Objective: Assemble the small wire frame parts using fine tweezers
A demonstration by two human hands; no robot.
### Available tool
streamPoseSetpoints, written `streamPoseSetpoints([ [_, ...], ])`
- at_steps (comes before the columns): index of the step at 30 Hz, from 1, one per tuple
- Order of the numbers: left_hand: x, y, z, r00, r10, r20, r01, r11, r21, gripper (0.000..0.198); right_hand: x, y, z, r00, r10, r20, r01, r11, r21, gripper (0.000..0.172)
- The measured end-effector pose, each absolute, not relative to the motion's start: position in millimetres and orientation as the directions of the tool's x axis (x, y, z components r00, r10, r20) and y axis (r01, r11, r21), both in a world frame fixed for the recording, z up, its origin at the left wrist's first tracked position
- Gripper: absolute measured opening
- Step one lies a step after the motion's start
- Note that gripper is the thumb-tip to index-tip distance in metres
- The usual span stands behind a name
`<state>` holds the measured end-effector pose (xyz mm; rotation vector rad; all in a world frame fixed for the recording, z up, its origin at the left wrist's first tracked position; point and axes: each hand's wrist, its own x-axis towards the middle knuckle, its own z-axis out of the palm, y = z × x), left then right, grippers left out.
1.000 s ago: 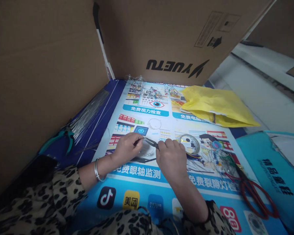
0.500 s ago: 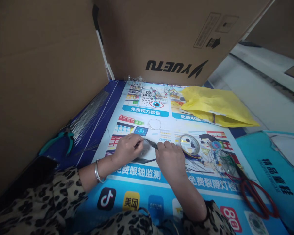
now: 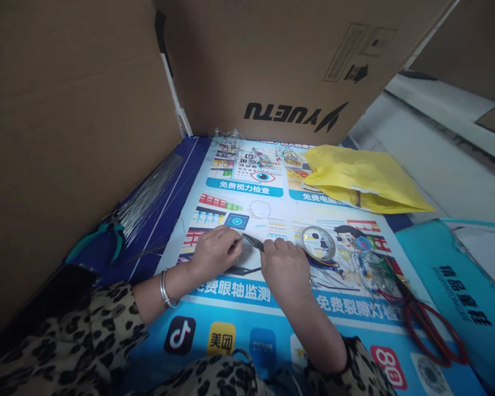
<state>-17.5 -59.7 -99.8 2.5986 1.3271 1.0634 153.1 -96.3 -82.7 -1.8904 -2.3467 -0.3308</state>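
My right hand [image 3: 286, 272] is wrapped round a pair of dark-jawed pliers [image 3: 253, 242], whose tips point left toward my other hand. The fingers of my left hand [image 3: 216, 253] are pinched together close to those tips; what they hold is too small to make out. Beneath and between the hands lies a dark slim tool [image 3: 241, 270], partly hidden. Beyond the hands, a thin wire ring with small beads [image 3: 259, 209] rests on the printed sheet [image 3: 239, 300].
A roll of clear tape [image 3: 319, 243], tangled wires [image 3: 373, 269] and red-handled scissors [image 3: 431, 330] lie to the right. Farther back sits a yellow bag [image 3: 367, 176]. On the left are teal-handled pliers [image 3: 99, 242] and straight wires [image 3: 148, 192]. Cardboard walls [image 3: 231, 60] stand behind and left.
My right hand and the pliers have shifted slightly left, with the jaw tips still close to my left fingers. My left hand stays almost in place.
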Motion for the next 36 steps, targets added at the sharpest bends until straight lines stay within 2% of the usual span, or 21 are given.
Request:
streamPoseSetpoints([
  [7, -18.0, -59.9, -100.0, 0.424, 0.728, 0.539, 0.682, -0.648, 0.339, 0.015, 158.0, -94.1, -84.0, -0.202, 0.965, 0.169, 0.978, 0.191, 0.079, 0.006],
  [14, -17.3, -57.5, -96.9, 0.371, 0.805, 0.463, 0.63, -0.585, 0.511, 0.014, 156.0, -94.0, -81.1, -0.18, 0.975, 0.128, 0.983, 0.173, 0.064, 0.008],
  [23, -20.8, -53.4, -97.3, 0.454, 0.778, 0.434, 0.611, -0.626, 0.484, 0.021, 157.4, -92.6, -79.0, -0.144, 0.99, 0.002, 0.989, 0.144, 0.021, 0.015],
  [31, -18.2, -52.1, -92.3, 0.432, 0.89, 0.146, 0.477, -0.363, 0.801, 0.019, 158.3, -90.8, -80.9, -0.138, 0.99, -0.013, 0.99, 0.138, 0.02, 0.015],
  [36, -17.7, -49.7, -94.6, 0.419, 0.908, -0.017, 0.337, -0.138, 0.931, 0.023, 158.8, -90.2, -83.1, -0.131, 0.991, -0.009, 0.991, 0.131, -0.001, 0.013],
])
